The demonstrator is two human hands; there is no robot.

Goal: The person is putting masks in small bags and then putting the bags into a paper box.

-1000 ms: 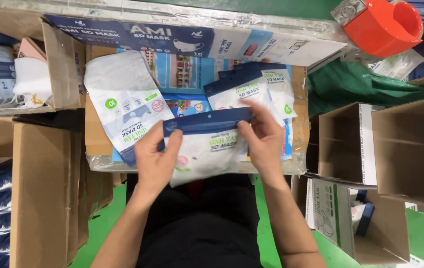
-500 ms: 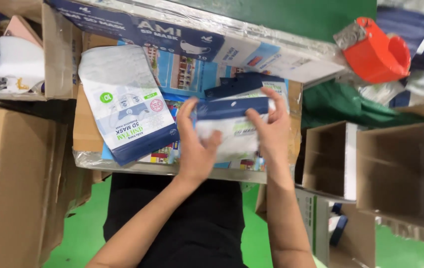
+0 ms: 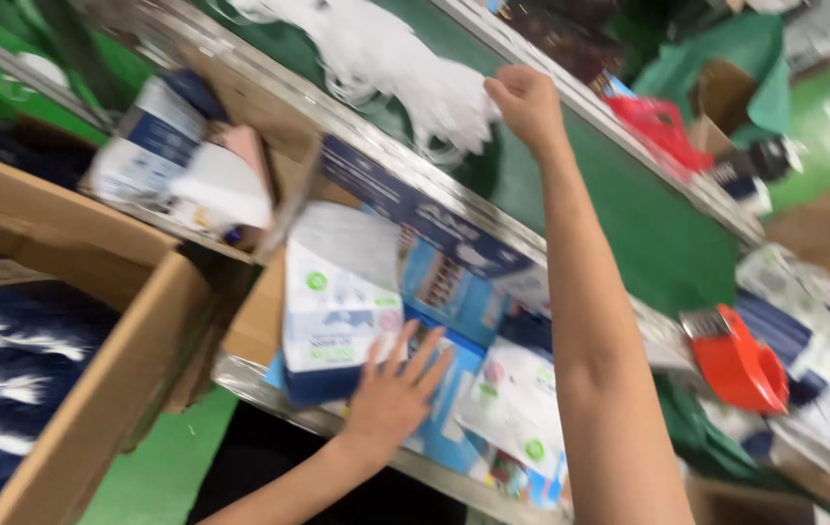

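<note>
Green conveyor belt (image 3: 668,243) behind workbench. Right hand (image 3: 529,100) fingers curled onto the soft, light white mask pile (image 3: 405,73) on it; left hand (image 3: 394,394) splayed open beside a slippery mask packet (image 3: 337,301), nearer than the belt.

Left hand (image 3: 391,394) flat, fingers spread; right arm outstretched — right hand (image 3: 529,102) in a closed grip

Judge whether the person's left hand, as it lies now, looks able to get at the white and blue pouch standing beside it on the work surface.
Probably yes. The left hand lies spread flat, its fingertips right next to the white and blue pouch, with nothing between them. The right hand is stretched far off to the white pile.
</note>
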